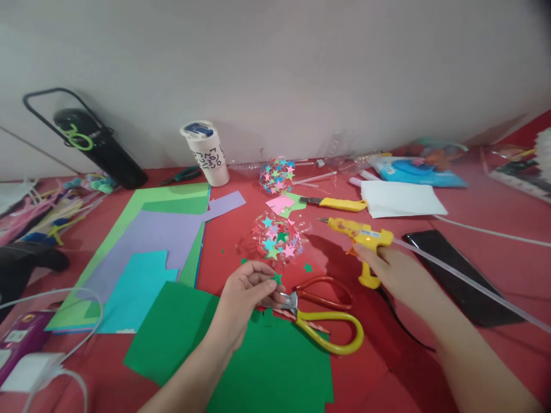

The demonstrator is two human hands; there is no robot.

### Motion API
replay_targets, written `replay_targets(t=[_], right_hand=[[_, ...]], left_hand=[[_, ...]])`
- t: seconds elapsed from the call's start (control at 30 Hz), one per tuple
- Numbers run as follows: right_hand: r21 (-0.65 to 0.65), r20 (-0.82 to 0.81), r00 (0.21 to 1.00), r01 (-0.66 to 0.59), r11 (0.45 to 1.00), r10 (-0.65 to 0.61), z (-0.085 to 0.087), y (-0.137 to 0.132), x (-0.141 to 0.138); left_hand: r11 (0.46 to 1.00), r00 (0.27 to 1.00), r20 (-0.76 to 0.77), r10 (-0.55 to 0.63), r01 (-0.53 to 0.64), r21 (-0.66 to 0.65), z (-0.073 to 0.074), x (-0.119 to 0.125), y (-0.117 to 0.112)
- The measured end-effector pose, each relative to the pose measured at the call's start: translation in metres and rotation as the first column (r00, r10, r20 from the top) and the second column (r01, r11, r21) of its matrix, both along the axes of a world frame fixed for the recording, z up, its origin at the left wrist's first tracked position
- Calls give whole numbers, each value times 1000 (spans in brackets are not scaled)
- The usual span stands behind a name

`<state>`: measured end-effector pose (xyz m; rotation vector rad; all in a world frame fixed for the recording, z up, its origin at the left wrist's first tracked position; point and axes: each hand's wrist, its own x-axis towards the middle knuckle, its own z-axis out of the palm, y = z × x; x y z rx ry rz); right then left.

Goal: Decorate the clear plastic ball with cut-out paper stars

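Between thumb and fingertips, my left hand (pixel 252 295) pinches a small green paper star (pixel 278 278). My right hand (pixel 381 264) is wrapped round a yellow hot glue gun (pixel 359 229), its nozzle pointing left. A clear ball covered with coloured paper stars (pixel 275 236) sits just beyond my left hand. Below that hand lie scissors (pixel 325 332) with one red and one yellow handle, their blades partly hidden by my fingers. They rest on dark green paper (pixel 271 367). Another green star (pixel 307 268) lies loose on the red table (pixel 232 252).
Behind stand a second star-covered ball (pixel 276 175), a white tumbler (pixel 206 154) and a black bottle (pixel 101 146). A yellow utility knife (pixel 342 203) lies near folded white paper (pixel 400 199). Coloured sheets (pixel 167 235) spread at left; a black phone (pixel 465 278) lies at right.
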<state>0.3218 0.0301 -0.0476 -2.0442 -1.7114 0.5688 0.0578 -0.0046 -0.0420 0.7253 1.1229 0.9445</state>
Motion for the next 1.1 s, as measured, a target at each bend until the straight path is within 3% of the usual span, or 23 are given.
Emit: replay_targets(t=[0.1,0.2,0.27,0.33,0.4,0.43,0.5,0.57,0.83,0.9,0.97,1.03,1.1], right_hand=[[-81,148,987,-52,995,63,-7,0,-1],[-113,267,960,-49,992,78,-2,-3,-10],[-72,330,943,-27,997,49,7,-9,-19],[31,277,956,-110,993,97,17,-17,-31],[153,22,929,-368,917,369,24,-26,-45],[202,-90,858,-482,852,506,26,-31,-52],[290,-175,739,-592,752,650,26,-38,-63],[332,-164,711,-612,717,683,24,-41,-70],[417,-141,679,-619,665,720,17,-37,-74],[406,-151,704,-596,693,694,20,-37,-75],[382,-167,746,-553,740,644,23,-35,-77],[373,-165,782,-515,772,601,25,-32,-81],[385,-140,793,-507,771,592,24,-27,-85]], left_hand=[[999,999,-9,-33,33,19,5,4,-2],[997,997,-24,-69,70,34,10,8,-5],[994,994,-24,-107,108,28,13,10,-6],[987,987,-5,-159,159,5,15,11,-6],[975,976,32,-218,219,-37,16,11,-5],[967,968,56,-244,247,-58,16,11,-5],[952,954,103,-281,291,-96,16,10,-3],[943,945,148,-291,309,-125,14,9,-1],[928,936,257,-242,301,-221,6,4,3],[951,958,170,-231,259,-168,4,3,4],[983,985,-22,-173,171,-67,2,1,5],[996,974,-217,-66,78,50,-1,0,7],[990,949,-315,20,25,137,-6,-1,7]])
